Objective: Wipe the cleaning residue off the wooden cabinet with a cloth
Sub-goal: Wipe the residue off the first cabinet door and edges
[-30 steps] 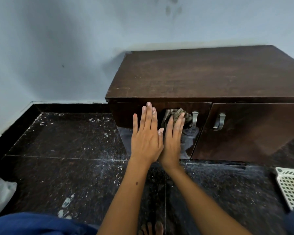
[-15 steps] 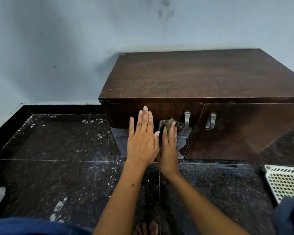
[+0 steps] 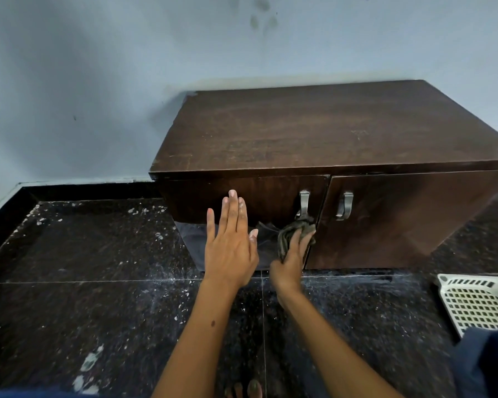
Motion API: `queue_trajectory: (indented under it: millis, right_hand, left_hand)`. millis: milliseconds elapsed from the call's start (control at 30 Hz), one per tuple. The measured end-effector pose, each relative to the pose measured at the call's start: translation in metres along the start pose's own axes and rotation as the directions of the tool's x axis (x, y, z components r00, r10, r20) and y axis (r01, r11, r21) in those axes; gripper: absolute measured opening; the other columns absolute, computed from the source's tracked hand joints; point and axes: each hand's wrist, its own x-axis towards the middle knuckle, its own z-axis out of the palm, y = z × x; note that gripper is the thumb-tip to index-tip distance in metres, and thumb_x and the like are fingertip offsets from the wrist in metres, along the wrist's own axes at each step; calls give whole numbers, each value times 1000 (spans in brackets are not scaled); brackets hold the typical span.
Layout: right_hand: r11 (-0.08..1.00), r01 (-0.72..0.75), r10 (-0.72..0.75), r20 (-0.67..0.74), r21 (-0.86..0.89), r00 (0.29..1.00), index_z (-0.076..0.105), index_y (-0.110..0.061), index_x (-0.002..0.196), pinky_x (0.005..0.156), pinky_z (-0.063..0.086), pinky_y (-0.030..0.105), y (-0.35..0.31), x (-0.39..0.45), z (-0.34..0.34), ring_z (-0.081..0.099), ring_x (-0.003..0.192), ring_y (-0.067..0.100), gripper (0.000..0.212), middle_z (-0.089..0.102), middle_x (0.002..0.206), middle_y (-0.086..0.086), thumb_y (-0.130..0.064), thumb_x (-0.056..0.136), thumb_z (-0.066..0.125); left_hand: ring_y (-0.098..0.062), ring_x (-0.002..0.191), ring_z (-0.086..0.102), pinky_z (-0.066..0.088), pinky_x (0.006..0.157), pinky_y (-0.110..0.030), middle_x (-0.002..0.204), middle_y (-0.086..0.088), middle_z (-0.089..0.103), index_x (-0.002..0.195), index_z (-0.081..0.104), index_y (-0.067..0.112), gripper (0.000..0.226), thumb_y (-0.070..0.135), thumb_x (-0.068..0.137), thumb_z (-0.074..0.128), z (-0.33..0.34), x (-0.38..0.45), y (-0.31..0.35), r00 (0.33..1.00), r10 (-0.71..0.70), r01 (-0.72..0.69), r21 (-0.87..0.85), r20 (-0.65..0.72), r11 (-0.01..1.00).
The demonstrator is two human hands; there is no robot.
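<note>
Lower and further right than a second ago, the cloth (image 3: 292,232) sits below the left door's handle (image 3: 304,203) on the wooden cabinet (image 3: 314,133), left hand (image 3: 230,248) flat with straight fingers, right hand (image 3: 291,259) gripping it.

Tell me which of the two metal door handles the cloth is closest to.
The left handle, on the left door. The cloth, held by the right hand, sits just below its lower end; the right handle is on the other door, past the door seam.
</note>
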Motion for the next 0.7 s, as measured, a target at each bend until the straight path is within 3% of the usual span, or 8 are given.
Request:
queue_trajectory:
  millis: [33, 100, 167, 267, 400, 533, 633, 700]
  right_hand:
    - [994, -83, 83, 11, 72, 997, 1, -17, 151, 104, 36, 15, -3, 1, -3, -1, 142, 8, 83, -26, 154, -11, 20, 86, 36]
    - [940, -228, 231, 20, 254, 973, 4, -19, 152, 115, 28, 37, -13, 8, -11, 8, 145, 16, 76, -17, 157, -10, 16, 91, 33]
    - [893, -234, 252, 4, 384, 968, 6, -24, 152, 118, 20, 42, -26, 16, -18, 14, 145, 18, 77, -5, 158, -11, 15, 91, 33]
    - [906, -140, 175, -50, 400, 983, 13, -30, 151, 117, 19, 38, -39, 14, -20, 10, 145, 12, 79, -5, 157, -18, 15, 89, 34]
    - [990, -1, 17, -115, 144, 993, 17, -23, 151, 108, 26, 18, -23, -2, -21, 7, 144, 8, 78, -9, 157, -15, 18, 87, 38]
    - [973, -118, 130, -51, 196, 990, 24, -19, 149, 110, 36, 42, -20, -1, -20, 29, 139, 17, 70, 3, 158, -11, 16, 89, 35]
    - [953, -74, 115, -123, 294, 986, 31, -18, 147, 106, 36, 26, -35, 6, -19, 33, 130, 6, 66, 12, 155, -11, 14, 89, 37]
    - [966, -27, 73, -170, 257, 983, 32, -15, 146, 107, 37, 28, -31, 4, -20, 34, 131, 8, 65, 15, 153, -9, 14, 89, 39]
  left_hand:
    - [-17, 142, -23, -19, 113, -38, 154, -7, -25, 146, -14, 9, 61, 34, 99, 16, 0, 1, 0, 1000, 0, 0, -3, -2, 1000]
    - [-16, 141, -23, -20, 113, -38, 153, -6, -25, 147, -13, 9, 61, 34, 99, 16, -2, 3, 0, 1000, 1, -1, -14, -15, 1000]
    - [-16, 141, -23, -20, 113, -37, 153, -6, -24, 146, -13, 9, 61, 34, 100, 16, -2, 6, 1, 1000, 3, -3, -30, -26, 1000]
    - [-16, 142, -22, -20, 112, -37, 152, -6, -26, 146, -13, 9, 61, 34, 100, 16, 0, 6, 3, 1000, -13, 12, -40, -6, 999]
    - [-17, 142, -22, -19, 113, -38, 152, -6, -27, 147, -12, 8, 61, 34, 100, 16, 2, 2, 5, 1000, -21, 21, -50, 9, 999]
    - [-17, 142, -21, -20, 112, -37, 151, -4, -28, 147, -12, 9, 61, 34, 100, 16, 1, 5, 4, 1000, -23, 23, -54, -12, 998]
    - [-16, 142, -21, -19, 112, -37, 151, -4, -27, 147, -11, 9, 60, 33, 100, 17, 1, 7, 5, 1000, -16, 14, -65, -19, 998]
    - [-17, 142, -21, -19, 112, -37, 151, -5, -27, 147, -11, 9, 60, 33, 100, 17, 2, 4, 6, 1000, -20, 19, -64, -4, 998]
